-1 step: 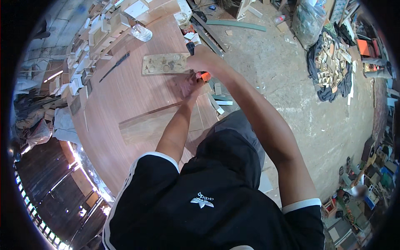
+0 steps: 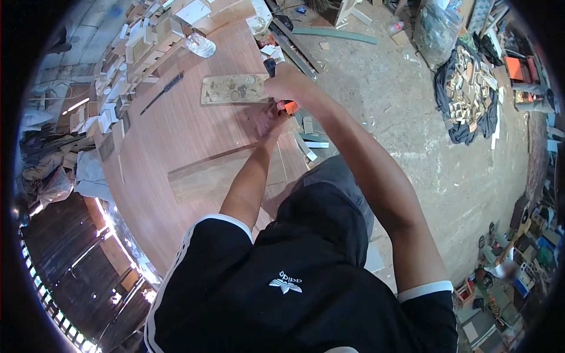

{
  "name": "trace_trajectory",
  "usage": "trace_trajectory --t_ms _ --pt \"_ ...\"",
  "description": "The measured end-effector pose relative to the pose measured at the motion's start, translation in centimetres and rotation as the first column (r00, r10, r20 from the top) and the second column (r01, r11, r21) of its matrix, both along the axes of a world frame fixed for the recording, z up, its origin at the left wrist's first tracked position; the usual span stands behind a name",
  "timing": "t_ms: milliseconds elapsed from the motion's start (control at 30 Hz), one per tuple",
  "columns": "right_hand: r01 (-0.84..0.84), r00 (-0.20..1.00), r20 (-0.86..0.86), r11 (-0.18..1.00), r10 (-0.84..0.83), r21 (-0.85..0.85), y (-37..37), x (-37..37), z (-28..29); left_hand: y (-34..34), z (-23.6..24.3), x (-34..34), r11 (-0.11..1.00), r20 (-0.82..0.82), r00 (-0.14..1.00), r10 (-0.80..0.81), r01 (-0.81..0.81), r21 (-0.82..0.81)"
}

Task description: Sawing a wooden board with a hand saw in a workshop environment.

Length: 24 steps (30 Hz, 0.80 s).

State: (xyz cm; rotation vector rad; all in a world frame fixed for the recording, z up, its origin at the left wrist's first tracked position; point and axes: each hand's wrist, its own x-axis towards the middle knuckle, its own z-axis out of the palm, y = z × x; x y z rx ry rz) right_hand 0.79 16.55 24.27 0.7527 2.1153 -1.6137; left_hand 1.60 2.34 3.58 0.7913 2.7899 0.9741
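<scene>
My right hand (image 2: 283, 83) is closed around a tool with a black end (image 2: 270, 66) and an orange part (image 2: 291, 107) that stick out either side of the fist. Its working part is hidden, so its kind is unclear. The fist is over the right end of a worn, stained wooden board (image 2: 226, 90) on the bench. Just below the fist, my left hand (image 2: 268, 121) is low over the bench by the board's near edge; its fingers are partly covered and hard to make out. Closer to me, a wider plank (image 2: 206, 176) lies partly under my left forearm.
The wooden workbench (image 2: 147, 170) carries a dark, narrow tool (image 2: 162, 94) at left and a clear plastic container (image 2: 200, 45) at the far side. Stacked wooden pieces (image 2: 154, 44) line its far left edge. Offcuts heaped on black cloth (image 2: 468, 91) sit on the floor at right.
</scene>
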Motion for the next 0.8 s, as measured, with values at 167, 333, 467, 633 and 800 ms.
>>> trace_trajectory --t_ms 167,333,467,633,800 --pt "-0.023 0.998 -0.052 1.000 0.022 -0.013 -0.4 -0.7 -0.2 -1.1 -2.4 -1.2 0.998 0.094 0.995 0.026 -0.019 -0.067" --pt "0.018 1.000 -0.020 1.000 -0.018 0.003 1.1 -0.2 -1.2 0.1 -2.0 -0.5 0.994 -0.010 0.998 -0.061 0.060 -0.087" --pt "0.012 1.000 0.007 1.000 -0.012 0.015 0.6 -0.1 0.0 -0.4 -1.7 -0.5 0.996 0.054 0.998 0.028 -0.033 0.088" --pt "0.101 0.993 -0.068 0.990 -0.095 0.101 -1.0 1.3 -5.6 -0.4 -0.5 -0.8 0.986 -0.065 0.990 -0.128 0.135 0.100" --pt "0.143 0.989 -0.030 0.986 -0.145 -0.082 0.1 0.6 -7.1 0.2 0.5 -0.2 0.996 0.161 0.986 -0.049 0.036 0.085"
